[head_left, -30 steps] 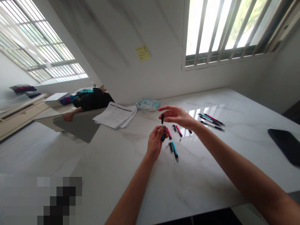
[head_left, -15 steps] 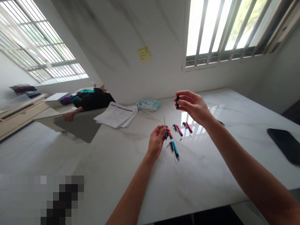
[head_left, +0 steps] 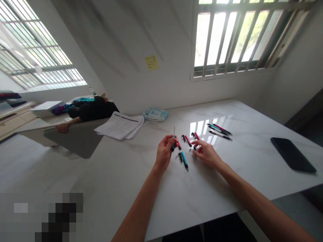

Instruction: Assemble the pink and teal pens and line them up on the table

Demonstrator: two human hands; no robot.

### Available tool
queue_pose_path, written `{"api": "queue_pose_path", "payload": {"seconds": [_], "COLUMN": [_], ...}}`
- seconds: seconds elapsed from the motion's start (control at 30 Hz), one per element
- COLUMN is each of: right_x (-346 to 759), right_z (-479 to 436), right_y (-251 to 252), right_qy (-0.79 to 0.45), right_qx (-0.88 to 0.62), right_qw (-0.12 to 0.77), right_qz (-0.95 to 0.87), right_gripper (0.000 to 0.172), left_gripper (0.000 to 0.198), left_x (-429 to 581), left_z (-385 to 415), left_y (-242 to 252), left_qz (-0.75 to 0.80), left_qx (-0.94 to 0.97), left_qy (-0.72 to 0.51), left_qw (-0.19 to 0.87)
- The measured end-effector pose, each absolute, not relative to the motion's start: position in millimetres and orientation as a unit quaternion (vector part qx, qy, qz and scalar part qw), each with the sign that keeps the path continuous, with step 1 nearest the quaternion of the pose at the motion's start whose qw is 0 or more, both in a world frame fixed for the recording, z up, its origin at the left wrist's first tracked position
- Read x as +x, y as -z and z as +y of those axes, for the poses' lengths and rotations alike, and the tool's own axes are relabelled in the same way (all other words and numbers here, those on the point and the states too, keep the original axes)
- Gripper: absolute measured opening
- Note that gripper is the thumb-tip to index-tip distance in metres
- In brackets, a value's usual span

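Note:
My left hand (head_left: 163, 154) is closed around a blue pen barrel (head_left: 173, 145), held upright with a thin refill sticking out of its top. Low over the table, my right hand (head_left: 207, 154) has its fingers curled on a small black pen part (head_left: 194, 148). Between the hands lie pens in pieces: a pink barrel (head_left: 188, 140) with a black part (head_left: 183, 138) beside it, and another pink barrel (head_left: 197, 135) partly behind my right fingers. Nearer to me rests a blue barrel (head_left: 184, 159) beside a black piece and a white refill (head_left: 184, 167).
Several whole pens (head_left: 219, 129) lie at the right on the marble table (head_left: 196, 201). Farther right is a black phone (head_left: 292, 154). Printed sheets (head_left: 119, 126) and a wipes pack (head_left: 155, 115) lie at the back. Another person's hand (head_left: 63, 127) grips a grey board (head_left: 75, 143) at left.
My right hand has come down from above the table to beside the pen pieces, still with the black part. My left hand keeps the blue barrel. The view has shifted, revealing the whole pens.

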State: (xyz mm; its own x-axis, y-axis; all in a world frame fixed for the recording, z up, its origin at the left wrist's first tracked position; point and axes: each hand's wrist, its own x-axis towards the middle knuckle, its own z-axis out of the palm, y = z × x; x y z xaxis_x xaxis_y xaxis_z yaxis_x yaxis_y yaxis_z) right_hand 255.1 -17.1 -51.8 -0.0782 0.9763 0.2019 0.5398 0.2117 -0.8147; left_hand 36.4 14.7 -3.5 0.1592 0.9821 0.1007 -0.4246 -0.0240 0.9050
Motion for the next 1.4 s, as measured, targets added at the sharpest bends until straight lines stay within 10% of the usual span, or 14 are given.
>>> {"api": "queue_pose_path", "payload": {"seconds": [0.57, 1.4], "right_x": [254, 245], "right_z": [-16, -16], "right_y": [51, 34], "right_qy": [-0.299, -0.379], "right_qx": [-0.549, -0.447], "right_qw": [0.379, 0.697], "right_qz": [-0.682, -0.413], "right_gripper": [0.034, 0.030], "left_gripper": [0.028, 0.024], "left_x": [39, 49], "left_z": [15, -7], "left_y": [8, -4], "left_qz": [0.329, 0.415], "left_qx": [0.446, 0.731], "left_qy": [-0.541, -0.412], "left_qw": [0.633, 0.351]}}
